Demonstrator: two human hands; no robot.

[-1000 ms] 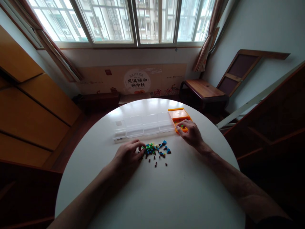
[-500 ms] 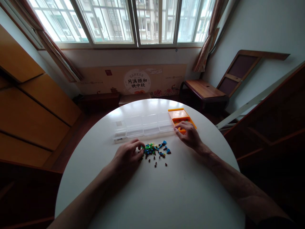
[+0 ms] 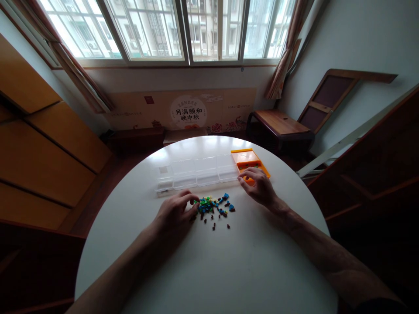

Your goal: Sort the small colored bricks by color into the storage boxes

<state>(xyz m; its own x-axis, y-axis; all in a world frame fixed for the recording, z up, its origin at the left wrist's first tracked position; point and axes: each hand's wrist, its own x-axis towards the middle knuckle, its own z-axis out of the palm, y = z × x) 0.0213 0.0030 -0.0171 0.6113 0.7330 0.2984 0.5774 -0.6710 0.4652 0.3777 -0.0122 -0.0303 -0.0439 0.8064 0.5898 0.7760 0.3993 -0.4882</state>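
Sorting looks barely begun.
- Pile of small bricks (image 3: 212,205), blue, green and dark, lies loose on table (image 3: 229,270), just in front of clear compartment box (image 3: 196,172). Nearly all pieces unsorted.
- Clear compartment box: compartments look empty, though glare hides detail.
- Orange tray (image 3: 250,162), just beside right end of clear compartment box: few small pieces inside, green among them.
- Left hand (image 3: 173,213) in front of clear compartment box, at pile's left edge. Grip narrow, fingertips on bricks; cannot tell if piece pinched.
- Right hand (image 3: 258,185) on orange tray's near edge, fingers curled; cannot tell if holding anything.
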